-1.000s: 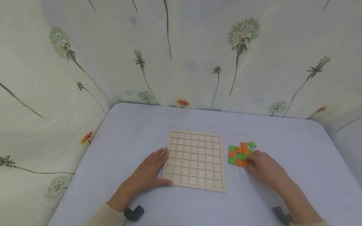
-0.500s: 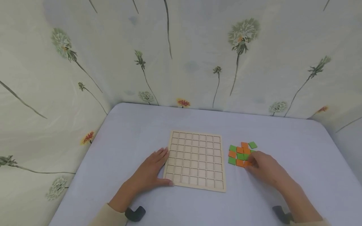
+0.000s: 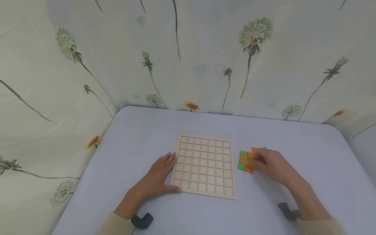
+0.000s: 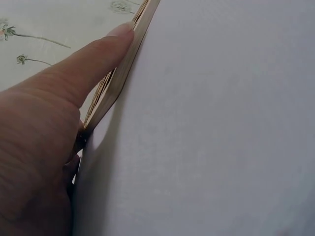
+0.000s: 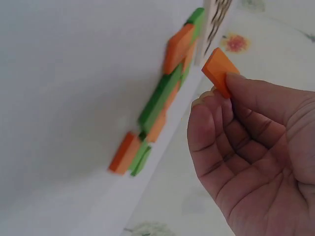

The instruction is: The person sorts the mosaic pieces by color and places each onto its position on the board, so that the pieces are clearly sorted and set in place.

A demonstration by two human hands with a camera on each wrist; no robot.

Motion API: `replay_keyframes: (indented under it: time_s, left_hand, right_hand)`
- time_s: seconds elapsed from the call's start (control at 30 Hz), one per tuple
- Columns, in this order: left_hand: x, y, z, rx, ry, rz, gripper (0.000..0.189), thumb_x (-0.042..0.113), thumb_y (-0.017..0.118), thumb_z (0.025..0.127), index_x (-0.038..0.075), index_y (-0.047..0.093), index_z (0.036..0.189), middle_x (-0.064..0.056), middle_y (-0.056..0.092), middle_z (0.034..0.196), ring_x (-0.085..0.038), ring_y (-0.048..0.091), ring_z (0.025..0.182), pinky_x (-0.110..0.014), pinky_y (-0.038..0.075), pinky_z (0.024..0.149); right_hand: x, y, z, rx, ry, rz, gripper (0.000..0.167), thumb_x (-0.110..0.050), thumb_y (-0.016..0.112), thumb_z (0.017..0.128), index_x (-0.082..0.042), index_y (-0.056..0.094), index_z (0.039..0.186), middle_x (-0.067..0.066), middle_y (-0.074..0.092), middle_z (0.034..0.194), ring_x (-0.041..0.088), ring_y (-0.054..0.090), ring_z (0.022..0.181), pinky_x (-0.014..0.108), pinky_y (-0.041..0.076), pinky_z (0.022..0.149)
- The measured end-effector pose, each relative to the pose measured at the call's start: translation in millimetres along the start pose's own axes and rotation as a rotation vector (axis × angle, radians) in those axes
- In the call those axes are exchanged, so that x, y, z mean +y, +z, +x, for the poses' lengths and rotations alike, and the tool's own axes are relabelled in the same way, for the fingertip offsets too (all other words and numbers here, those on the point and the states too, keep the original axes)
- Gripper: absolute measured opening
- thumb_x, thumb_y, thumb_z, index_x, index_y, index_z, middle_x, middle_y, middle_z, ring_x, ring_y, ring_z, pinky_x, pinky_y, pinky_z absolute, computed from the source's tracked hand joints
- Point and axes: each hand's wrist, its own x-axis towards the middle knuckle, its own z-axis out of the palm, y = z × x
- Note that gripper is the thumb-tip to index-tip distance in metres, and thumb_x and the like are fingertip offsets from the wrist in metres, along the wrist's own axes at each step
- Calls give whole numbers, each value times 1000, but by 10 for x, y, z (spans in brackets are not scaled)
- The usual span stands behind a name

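Board (image 3: 203, 169) is steadied, seemingly against sliding, by spread left grip (image 3: 157, 178); orange tile (image 5: 216, 69) is pinched clear of other tiles (image 5: 160, 101) by right grip (image 5: 256, 147).

Tiles (image 3: 243, 159) are orange and green; the gridded board (image 3: 203, 162) is beige.

Cream sleeves (image 3: 114, 224) end short of the bare hands (image 3: 158, 176); dark, bent pieces (image 3: 142, 221) sit near both wrists.

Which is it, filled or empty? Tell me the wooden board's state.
Empty: in the head view, the wooden board shows bare wood across its grid, and green and orange tiles lie beside it.
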Motion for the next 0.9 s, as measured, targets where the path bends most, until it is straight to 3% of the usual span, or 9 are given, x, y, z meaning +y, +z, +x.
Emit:
replay_keyframes:
  time_s: [0.3,0.53,0.9]
  left_hand:
    - [-8,22,14,12,-7,2,119,70,79,81,11,23,167,-2,16,174,-19,8,161,-42,10,129]
    - [0,29,8,34,-2,-8,118,68,81,80,10,25,167,-2,17,174,-21,10,161,-42,11,129]
    - [-36,75,9,49,-9,9,119,72,79,78,13,26,167,1,18,173,-18,10,160,-41,12,129]
  right_hand:
    - [-378,-3,402,-21,-39,85,3,-13,69,100,-11,71,101,0,68,89,20,59,81,36,54,72]
    - [-580,177,763,21,-131,157,4,-13,69,101,-10,71,103,-1,70,95,20,63,90,39,55,81]
    - [-894,477,1246,-39,-224,187,7,-14,67,103,-9,70,100,1,70,93,19,62,87,39,54,80]
